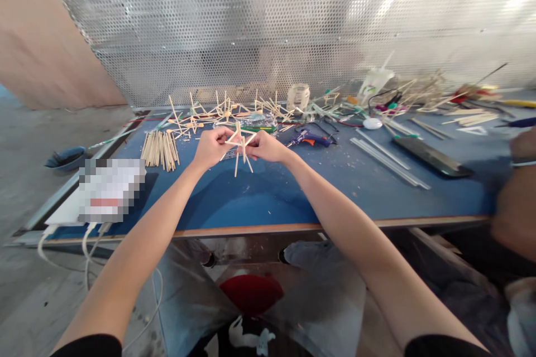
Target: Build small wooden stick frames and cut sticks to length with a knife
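Between my two hands, above the blue tabletop (268, 195), is a small frame of joined wooden sticks (243, 144). Fingers of my left hand (213, 146) pinch its left side. My right hand (266, 146) grips its right side, with the fingertips partly hidden behind the sticks. Two sticks point down from the frame toward the table. Just right of my right hand lies a purple-blue glue gun (312, 138) with an orange trigger. A bundle of loose wooden sticks (159, 150) lies left of my left hand.
Several stick frames (226, 109) stand along the back, near a clear jar (298, 98). Glue sticks (387, 162) and a black tray (431, 156) lie at right. A white box (113, 189) with cables sits front left. Another person's arm (519, 195) is at far right.
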Tool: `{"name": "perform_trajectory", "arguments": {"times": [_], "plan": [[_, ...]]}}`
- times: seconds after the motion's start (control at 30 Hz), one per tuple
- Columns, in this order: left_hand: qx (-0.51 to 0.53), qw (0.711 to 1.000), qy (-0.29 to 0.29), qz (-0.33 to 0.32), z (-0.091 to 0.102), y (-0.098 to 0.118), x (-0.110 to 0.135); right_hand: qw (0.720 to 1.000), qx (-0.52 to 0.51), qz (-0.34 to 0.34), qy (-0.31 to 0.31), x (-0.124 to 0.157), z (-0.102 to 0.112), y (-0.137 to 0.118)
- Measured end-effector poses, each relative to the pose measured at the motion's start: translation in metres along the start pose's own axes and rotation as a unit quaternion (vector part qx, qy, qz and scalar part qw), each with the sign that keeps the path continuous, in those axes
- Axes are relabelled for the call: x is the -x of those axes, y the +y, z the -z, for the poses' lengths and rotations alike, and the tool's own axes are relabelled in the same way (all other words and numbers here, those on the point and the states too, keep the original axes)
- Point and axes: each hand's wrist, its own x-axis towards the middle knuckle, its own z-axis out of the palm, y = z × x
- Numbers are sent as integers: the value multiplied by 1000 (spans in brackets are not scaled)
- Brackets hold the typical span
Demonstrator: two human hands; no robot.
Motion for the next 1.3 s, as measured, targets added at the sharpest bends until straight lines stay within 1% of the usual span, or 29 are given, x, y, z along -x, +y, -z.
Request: {"name": "perform_trajectory", "arguments": {"times": [0.17,0.3,0.67,1.3], "plan": [[-15,1000,6,-23,2,-1,0,1000,-2,1,0,0,0,-2],[-17,1000,1,-26,2,0,-1,1000,3,4,-2,1,0,-5],[-1,1000,14,-12,2,2,0,1000,4,-7,1,0,-1,-4],[45,999,-7,24,1,-4,0,1000,24,-1,-6,0,-1,-2]]}}
